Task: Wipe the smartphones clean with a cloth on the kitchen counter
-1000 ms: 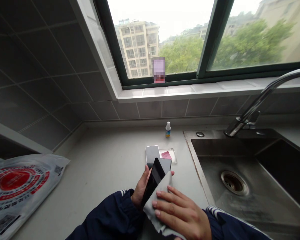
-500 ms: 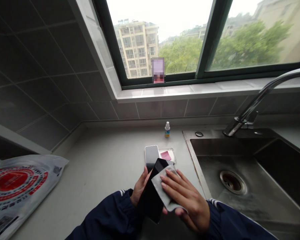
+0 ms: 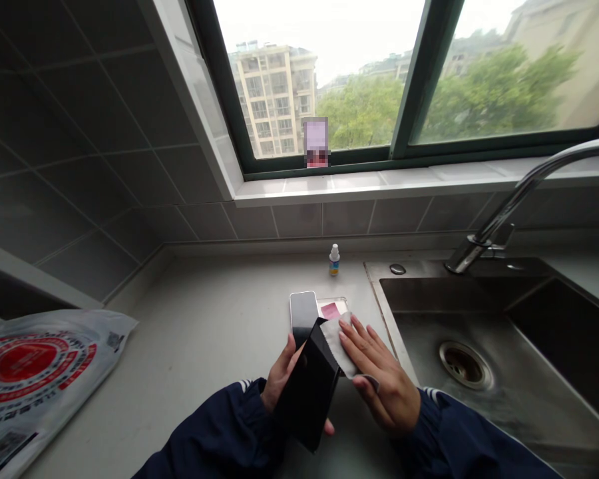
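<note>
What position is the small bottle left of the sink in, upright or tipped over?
Upright: the small bottle stands on its base on the countertop, white top uppermost and coloured label below.

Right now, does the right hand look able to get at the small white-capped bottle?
Probably yes: the bottle stands upright with nothing seen covering it, though the right hand holds a light grey cloth at a flat black device.

l hand (image 3: pixel 278 376) grips blk device (image 3: pixel 307 392); r hand (image 3: pixel 384 379) w/ grey cloth (image 3: pixel 339 344) at its edge; btl (image 3: pixel 334 263) nr sink (image 3: pixel 429 293).
</note>
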`<state>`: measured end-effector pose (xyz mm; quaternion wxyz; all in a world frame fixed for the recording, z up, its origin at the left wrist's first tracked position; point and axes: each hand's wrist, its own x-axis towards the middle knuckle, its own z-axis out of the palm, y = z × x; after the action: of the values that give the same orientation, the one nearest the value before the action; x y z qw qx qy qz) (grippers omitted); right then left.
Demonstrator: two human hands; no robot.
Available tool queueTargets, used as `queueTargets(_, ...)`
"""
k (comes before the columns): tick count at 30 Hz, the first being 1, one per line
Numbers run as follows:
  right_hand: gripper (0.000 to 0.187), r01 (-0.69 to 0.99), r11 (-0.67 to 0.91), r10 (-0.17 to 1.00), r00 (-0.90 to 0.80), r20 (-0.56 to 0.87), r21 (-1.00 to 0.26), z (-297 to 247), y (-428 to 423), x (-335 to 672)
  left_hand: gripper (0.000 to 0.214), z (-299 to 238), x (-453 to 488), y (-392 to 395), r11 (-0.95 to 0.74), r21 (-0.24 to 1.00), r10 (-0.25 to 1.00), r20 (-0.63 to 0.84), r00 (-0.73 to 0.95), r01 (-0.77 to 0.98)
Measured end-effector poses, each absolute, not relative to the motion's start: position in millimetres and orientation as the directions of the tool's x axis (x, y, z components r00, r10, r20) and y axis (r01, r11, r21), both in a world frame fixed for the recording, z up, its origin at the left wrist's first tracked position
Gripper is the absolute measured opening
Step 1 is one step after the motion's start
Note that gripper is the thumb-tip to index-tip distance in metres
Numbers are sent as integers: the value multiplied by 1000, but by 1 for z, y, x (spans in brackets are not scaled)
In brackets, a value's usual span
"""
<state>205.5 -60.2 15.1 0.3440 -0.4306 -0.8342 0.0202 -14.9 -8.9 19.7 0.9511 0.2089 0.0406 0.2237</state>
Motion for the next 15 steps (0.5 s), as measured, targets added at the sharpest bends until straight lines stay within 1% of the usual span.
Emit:
queueTargets(5,58,690,635,738,-412,534,-346,17,-63,201,64,20,-14,-9,816,404,447,12,894,-414)
queueTargets(8,59,678,649,730,-427,533,-345,20,-66,198,65,19,-14,-7,821,407,430,21,903,-401)
queueTargets(12,59,658,676,711,-465,527,-332,23,-70,195,67,16,-17,-5,835,414,411,-31,911,-363)
queueTargets(15,59,637,701,689,-489,534,-321,24,-73,191,72,14,-17,-4,855,391,396,-70,916,-340)
